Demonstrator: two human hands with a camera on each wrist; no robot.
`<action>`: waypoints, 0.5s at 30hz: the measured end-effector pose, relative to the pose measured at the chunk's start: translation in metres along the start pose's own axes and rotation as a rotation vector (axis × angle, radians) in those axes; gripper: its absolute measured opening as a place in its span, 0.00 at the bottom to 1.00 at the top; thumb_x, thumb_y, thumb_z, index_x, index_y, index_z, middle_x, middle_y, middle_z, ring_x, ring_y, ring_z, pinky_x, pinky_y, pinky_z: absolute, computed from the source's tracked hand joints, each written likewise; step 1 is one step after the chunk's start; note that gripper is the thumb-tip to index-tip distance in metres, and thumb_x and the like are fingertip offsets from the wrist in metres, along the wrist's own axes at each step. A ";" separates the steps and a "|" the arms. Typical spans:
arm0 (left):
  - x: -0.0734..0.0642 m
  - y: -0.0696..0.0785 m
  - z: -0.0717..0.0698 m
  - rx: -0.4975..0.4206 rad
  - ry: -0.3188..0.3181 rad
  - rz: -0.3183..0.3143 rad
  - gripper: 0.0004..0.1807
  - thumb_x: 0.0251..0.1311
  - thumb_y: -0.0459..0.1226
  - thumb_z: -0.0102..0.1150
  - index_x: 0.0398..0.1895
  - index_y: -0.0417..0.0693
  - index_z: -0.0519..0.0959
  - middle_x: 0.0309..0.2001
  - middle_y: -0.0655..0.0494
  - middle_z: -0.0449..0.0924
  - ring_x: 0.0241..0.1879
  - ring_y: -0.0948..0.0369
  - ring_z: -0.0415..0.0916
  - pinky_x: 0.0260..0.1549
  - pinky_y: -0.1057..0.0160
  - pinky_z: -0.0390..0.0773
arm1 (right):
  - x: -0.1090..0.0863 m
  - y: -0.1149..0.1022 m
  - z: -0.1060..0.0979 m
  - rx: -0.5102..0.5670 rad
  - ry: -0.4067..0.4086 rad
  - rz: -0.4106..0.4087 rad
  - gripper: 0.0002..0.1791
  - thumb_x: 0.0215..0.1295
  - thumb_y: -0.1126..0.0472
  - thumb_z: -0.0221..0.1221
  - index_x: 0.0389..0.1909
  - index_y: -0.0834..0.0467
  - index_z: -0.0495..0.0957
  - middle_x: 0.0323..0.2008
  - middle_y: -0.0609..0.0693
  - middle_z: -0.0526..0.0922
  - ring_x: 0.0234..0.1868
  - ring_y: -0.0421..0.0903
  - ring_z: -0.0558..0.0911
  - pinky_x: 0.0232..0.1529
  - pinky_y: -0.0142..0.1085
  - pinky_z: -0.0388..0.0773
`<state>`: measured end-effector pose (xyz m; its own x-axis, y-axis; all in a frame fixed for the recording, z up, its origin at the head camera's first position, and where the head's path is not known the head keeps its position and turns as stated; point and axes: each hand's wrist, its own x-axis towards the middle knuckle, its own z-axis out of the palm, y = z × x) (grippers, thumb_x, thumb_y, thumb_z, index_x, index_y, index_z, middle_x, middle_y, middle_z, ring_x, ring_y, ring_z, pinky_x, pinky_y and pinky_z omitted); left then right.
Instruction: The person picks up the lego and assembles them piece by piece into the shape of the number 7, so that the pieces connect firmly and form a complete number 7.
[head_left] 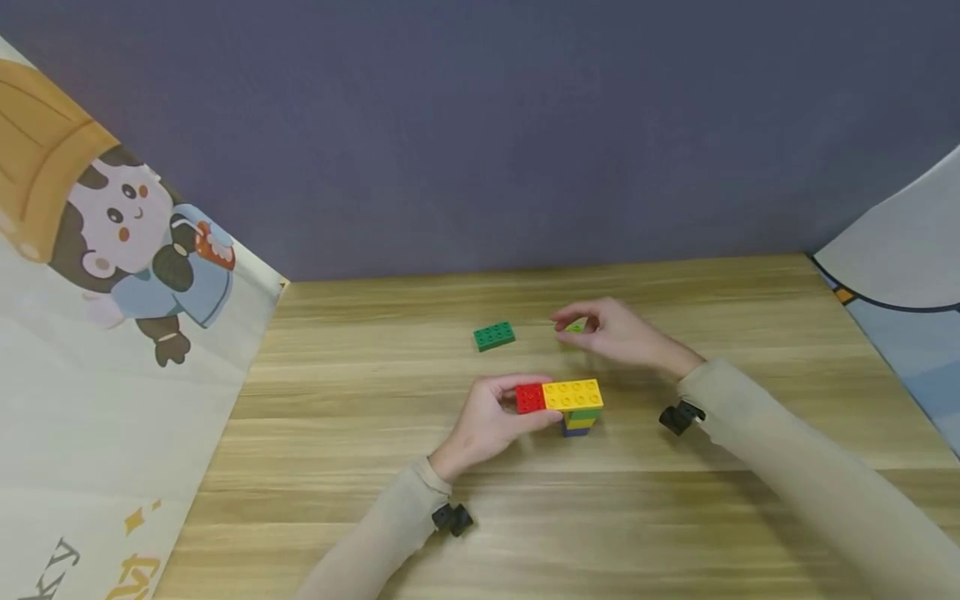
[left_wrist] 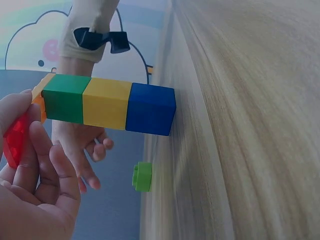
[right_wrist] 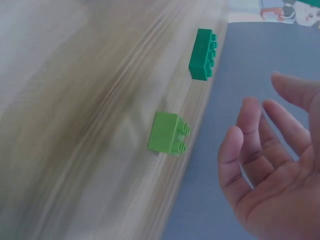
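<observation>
My left hand [head_left: 486, 425] grips a red brick [head_left: 530, 398] at the left end of a long yellow brick [head_left: 572, 394], the thumb lying along their near side. The yellow brick tops a column with a green block [left_wrist: 64, 98], a yellow block [left_wrist: 106, 103] and, lowest, a blue block [left_wrist: 152, 109]. My right hand [head_left: 617, 335] hovers over a light green brick [right_wrist: 166, 132], thumb and fingers curved and apart, holding nothing. That brick stands on the table, studs up, partly hidden by the hand in the head view.
A dark green brick [head_left: 494, 336] lies on the wooden table [head_left: 360, 400], left of the light green one. A dark blue-grey wall [head_left: 480, 142] borders the far edge. Printed panels stand at both sides, one with a cartoon figure [head_left: 127, 225].
</observation>
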<state>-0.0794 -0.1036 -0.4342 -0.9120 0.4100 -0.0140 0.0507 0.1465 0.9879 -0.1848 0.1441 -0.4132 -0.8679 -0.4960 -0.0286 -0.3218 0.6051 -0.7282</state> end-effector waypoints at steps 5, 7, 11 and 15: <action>0.002 0.001 0.001 0.003 0.001 0.010 0.24 0.61 0.35 0.77 0.62 0.43 0.86 0.52 0.44 0.91 0.39 0.67 0.86 0.40 0.69 0.87 | 0.016 -0.002 0.002 -0.020 -0.028 -0.020 0.20 0.73 0.57 0.67 0.63 0.59 0.84 0.54 0.54 0.90 0.22 0.41 0.73 0.20 0.31 0.67; 0.004 0.002 0.001 0.002 -0.001 0.013 0.24 0.62 0.35 0.77 0.62 0.43 0.86 0.52 0.43 0.91 0.39 0.67 0.86 0.40 0.69 0.87 | 0.023 -0.001 0.003 -0.024 -0.038 -0.028 0.21 0.73 0.57 0.67 0.63 0.60 0.84 0.54 0.55 0.90 0.20 0.42 0.74 0.20 0.32 0.69; 0.007 0.002 0.001 0.010 0.005 0.016 0.24 0.62 0.36 0.76 0.61 0.43 0.86 0.52 0.44 0.91 0.39 0.67 0.86 0.40 0.69 0.86 | 0.038 -0.002 0.007 -0.037 -0.054 -0.054 0.22 0.73 0.57 0.67 0.63 0.61 0.83 0.56 0.57 0.90 0.21 0.47 0.80 0.23 0.33 0.75; 0.009 0.002 0.001 0.015 0.014 0.017 0.24 0.61 0.35 0.77 0.61 0.43 0.86 0.52 0.44 0.91 0.39 0.68 0.85 0.40 0.70 0.86 | 0.052 -0.002 0.014 -0.045 -0.091 -0.051 0.22 0.73 0.58 0.67 0.64 0.62 0.83 0.58 0.59 0.88 0.23 0.52 0.84 0.23 0.33 0.76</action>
<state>-0.0872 -0.0988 -0.4327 -0.9166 0.3997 0.0047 0.0718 0.1532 0.9856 -0.2244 0.1081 -0.4222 -0.8125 -0.5803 -0.0558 -0.3832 0.6037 -0.6991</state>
